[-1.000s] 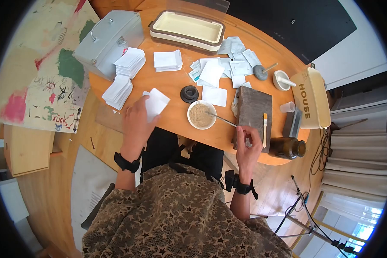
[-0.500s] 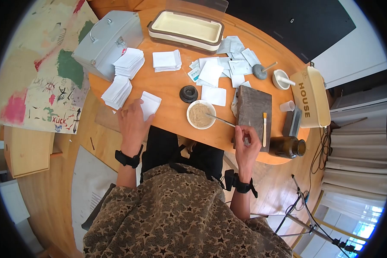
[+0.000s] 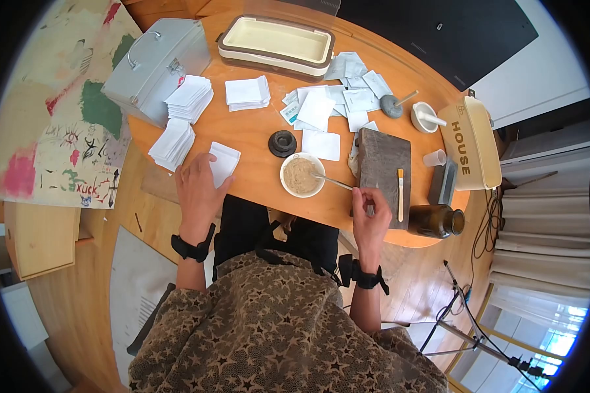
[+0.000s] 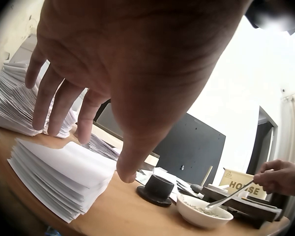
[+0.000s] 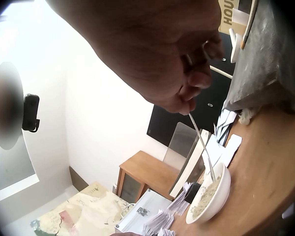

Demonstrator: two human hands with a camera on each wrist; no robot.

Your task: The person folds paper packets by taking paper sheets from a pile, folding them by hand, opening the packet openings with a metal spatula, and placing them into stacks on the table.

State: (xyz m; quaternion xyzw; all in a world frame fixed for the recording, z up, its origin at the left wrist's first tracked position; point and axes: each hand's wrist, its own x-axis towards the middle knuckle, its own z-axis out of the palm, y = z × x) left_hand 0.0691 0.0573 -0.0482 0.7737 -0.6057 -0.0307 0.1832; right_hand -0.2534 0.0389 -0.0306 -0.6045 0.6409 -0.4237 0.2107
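My left hand (image 3: 199, 188) hovers with loosely spread fingers beside a small stack of white paper envelopes (image 3: 223, 164) at the table's near edge. In the left wrist view that stack (image 4: 64, 177) lies below the fingers, nothing gripped. My right hand (image 3: 371, 213) pinches the end of a thin metal spoon (image 3: 337, 181) between thumb and fingers. The spoon's other end dips into beige powder (image 3: 300, 175) in a white bowl (image 3: 303, 194). From the right wrist, the spoon (image 5: 200, 137) slants down into the bowl (image 5: 219, 199). Behind the bowl sits a round black lid (image 3: 282, 143).
Fanned envelope piles (image 3: 172, 141) stand left, near a silver case (image 3: 154, 69). A cream tray (image 3: 275, 60) and scattered packets (image 3: 318, 108) lie farther back. Rightward are a dark stone slab (image 3: 383, 157) with a brush (image 3: 400, 196), a brown jar (image 3: 432, 221), a mortar (image 3: 421, 118) and HOUSE box (image 3: 469, 147).
My left hand has lowered a white envelope onto the table at the left and released it. My right hand stays at the bowl with the spoon. The head view has shifted slightly.
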